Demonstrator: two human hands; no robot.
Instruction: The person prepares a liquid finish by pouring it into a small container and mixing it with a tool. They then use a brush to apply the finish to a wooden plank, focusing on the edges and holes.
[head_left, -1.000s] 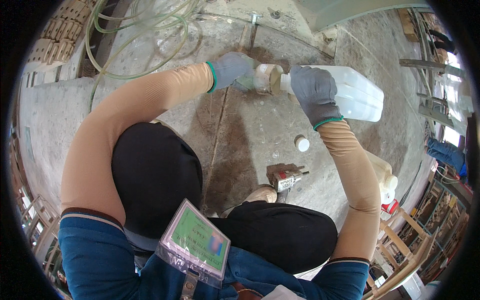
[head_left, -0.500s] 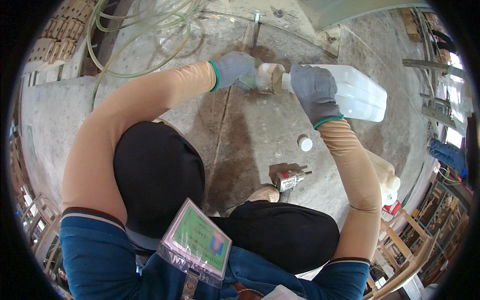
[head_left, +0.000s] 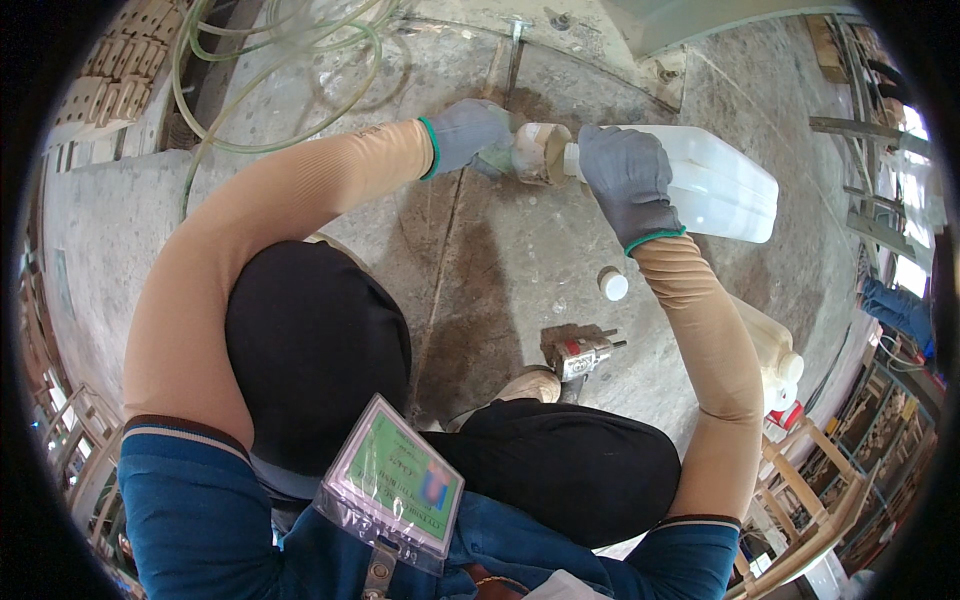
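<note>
My right hand (head_left: 628,180), in a grey glove with a green cuff, is wrapped round the neck end of a translucent white plastic jug (head_left: 725,185). The jug lies tilted on its side, its mouth at the rim of a stained, cut-off plastic container (head_left: 541,154). Around the far side of that container my left hand (head_left: 470,135), gloved alike, is closed; its fingertips are partly hidden. Whether liquid is flowing between the two cannot be made out. A white screw cap (head_left: 613,283) lies on the concrete floor below the jug.
A pneumatic tool (head_left: 582,355) rests by my shoe (head_left: 530,385). Another, yellowish jug (head_left: 770,355) stands beyond my right forearm. Coiled clear hose (head_left: 370,95) lies at the far left, near stacked wooden parts (head_left: 120,75). Wooden frames (head_left: 815,490) stand at the right.
The view has shifted very slightly. Both hands keep their holds, and jug and container stay mouth to rim.
</note>
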